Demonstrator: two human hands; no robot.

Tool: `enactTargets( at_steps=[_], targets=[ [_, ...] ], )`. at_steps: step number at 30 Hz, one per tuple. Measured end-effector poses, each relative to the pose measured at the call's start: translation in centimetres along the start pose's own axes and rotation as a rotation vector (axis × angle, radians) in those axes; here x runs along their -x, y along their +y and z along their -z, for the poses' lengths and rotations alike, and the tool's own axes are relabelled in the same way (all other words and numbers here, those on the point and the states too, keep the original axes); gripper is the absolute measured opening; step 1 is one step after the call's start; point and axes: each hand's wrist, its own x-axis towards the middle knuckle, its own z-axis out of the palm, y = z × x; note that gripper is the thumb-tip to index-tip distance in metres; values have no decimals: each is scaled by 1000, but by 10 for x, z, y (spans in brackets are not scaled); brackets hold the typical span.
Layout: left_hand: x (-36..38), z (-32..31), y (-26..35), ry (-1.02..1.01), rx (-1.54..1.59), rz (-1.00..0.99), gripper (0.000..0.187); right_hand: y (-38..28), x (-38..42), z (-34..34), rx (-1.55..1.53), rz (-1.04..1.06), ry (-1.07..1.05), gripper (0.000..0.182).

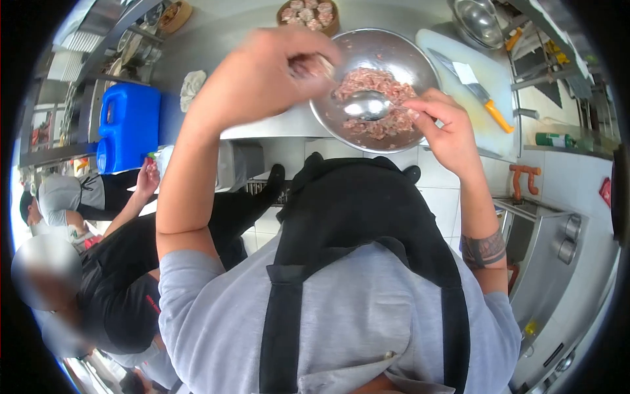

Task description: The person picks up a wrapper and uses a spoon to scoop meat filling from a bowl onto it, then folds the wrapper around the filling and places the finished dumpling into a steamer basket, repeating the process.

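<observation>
A large metal bowl (417, 62) with minced meat (377, 80) in it stands at the counter's front edge. Between the thumb and fingers of my right hand (449, 125) is the handle of a metal spoon (367, 105), its bowl over the meat. My left hand (279, 72) is raised at the bowl's left rim, fingers curled around a small pale dumpling (319, 67), partly hidden and slightly blurred. Behind the hands, a round steamer basket (335, 25) holds several filled dumplings (308, 12).
Right of the bowl lies a white cutting board (459, 118) with a yellow-handled knife (482, 95). A blue jug (134, 118) and a crumpled cloth (191, 88) are at left. Another metal bowl (482, 23) stands at back right. Co-workers (125, 289) are at left.
</observation>
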Motion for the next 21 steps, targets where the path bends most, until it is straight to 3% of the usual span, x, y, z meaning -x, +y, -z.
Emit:
enactTargets(
  at_steps=[2, 5, 12, 17, 21],
  targets=[
    [5, 13, -32, 168, -171, 126, 28, 12, 4, 0, -17, -54, -15, 16],
    [18, 22, -107, 215, -384, 228, 28, 26, 15, 2, -10, -188, -19, 16],
    [24, -32, -229, 163, -399, 480, 27, 38, 33, -2, -81, -295, 18, 15],
    [-3, -65, -272, 178, -483, 621, 26, 34, 41, -5, -54, -350, 7, 15],
    [-13, -77, -290, 249, -508, 572, 29, 37, 52, -4, -90, -358, 40, 15]
  ],
)
